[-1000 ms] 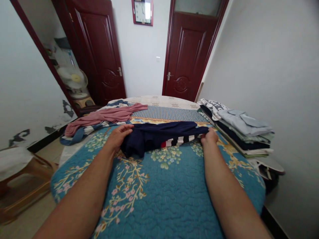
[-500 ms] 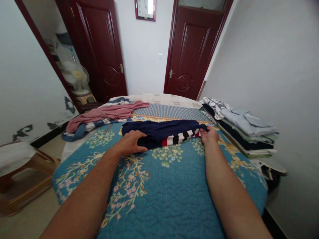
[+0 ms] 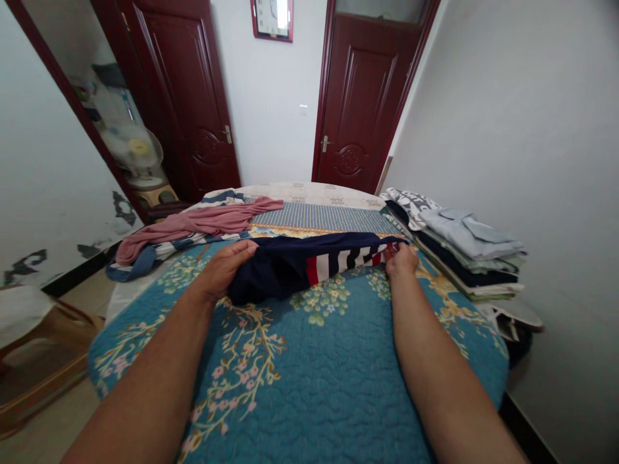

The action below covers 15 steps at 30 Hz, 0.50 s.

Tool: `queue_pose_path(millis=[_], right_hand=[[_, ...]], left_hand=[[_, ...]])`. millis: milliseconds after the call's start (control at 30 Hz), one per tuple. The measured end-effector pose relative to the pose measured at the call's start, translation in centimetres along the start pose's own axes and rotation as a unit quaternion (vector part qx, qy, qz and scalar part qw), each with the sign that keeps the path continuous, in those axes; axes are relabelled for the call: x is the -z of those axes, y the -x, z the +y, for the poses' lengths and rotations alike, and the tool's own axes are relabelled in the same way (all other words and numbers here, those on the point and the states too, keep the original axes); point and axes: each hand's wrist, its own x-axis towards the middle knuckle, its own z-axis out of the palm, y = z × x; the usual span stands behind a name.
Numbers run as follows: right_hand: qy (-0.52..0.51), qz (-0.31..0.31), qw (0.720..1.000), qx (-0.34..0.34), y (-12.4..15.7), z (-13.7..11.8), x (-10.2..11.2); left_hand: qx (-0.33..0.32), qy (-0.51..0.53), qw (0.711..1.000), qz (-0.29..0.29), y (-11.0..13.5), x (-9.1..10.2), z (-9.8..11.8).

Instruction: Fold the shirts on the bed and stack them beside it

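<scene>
A navy garment with red and white stripes [image 3: 314,264] lies across a bed covered by a blue floral quilt [image 3: 309,361]. My left hand [image 3: 223,267] grips the garment's left end, with the dark cloth bunched under its fingers. My right hand [image 3: 400,260] pinches the striped right end, fingers closed on the fabric. The garment stretches between both hands.
A stack of folded clothes [image 3: 459,248] sits at the bed's right side by the wall. A pink garment [image 3: 203,222] and a blue striped one lie at the far left. Two dark red doors [image 3: 362,96], a fan [image 3: 138,151] and a wooden stool [image 3: 33,335] stand beyond.
My left hand has drawn the garment's left end toward me and bunched it; more of the striped part now shows. My right hand stayed on the right end.
</scene>
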Motion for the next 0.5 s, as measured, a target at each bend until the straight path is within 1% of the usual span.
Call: queue_pose_path(millis=[67,133,200,267,300,333,367,433,500], right_hand=[[0.006,0.016,1.0,0.01,0.2,0.0,-0.1],[0.013,0.021,1.0,0.016,0.4,0.1,-0.1],[0.018,0.023,0.999,0.02,0.6,0.2,-0.3],[0.019,0.028,0.999,0.025,0.6,0.2,-0.4],[0.017,0.032,0.999,0.028,0.5,0.2,-0.5],[0.013,0.038,0.999,0.032,0.4,0.2,-0.5],[0.008,0.046,0.998,0.036,0.3,0.2,-0.5],[-0.004,0.063,0.997,0.042,-0.1,0.2,-0.3],[-0.019,0.075,0.996,0.04,-0.6,0.1,0.1]], left_hand=[[-0.006,0.083,0.996,0.043,-0.3,0.0,-0.3],[-0.015,0.125,0.99,0.066,-0.8,0.0,-0.6],[-0.017,0.142,0.987,0.075,-1.0,0.0,-0.8],[-0.006,0.147,0.987,0.058,-0.8,0.1,-0.7],[0.007,0.146,0.989,0.034,-0.5,0.1,-0.6],[0.026,0.144,0.989,-0.004,-0.2,0.0,-0.6],[0.048,0.139,0.988,-0.051,0.1,0.0,-0.5],[0.083,0.118,0.976,-0.161,0.7,-0.1,-0.7],[0.091,0.075,0.958,-0.261,1.0,-0.5,-1.0]])
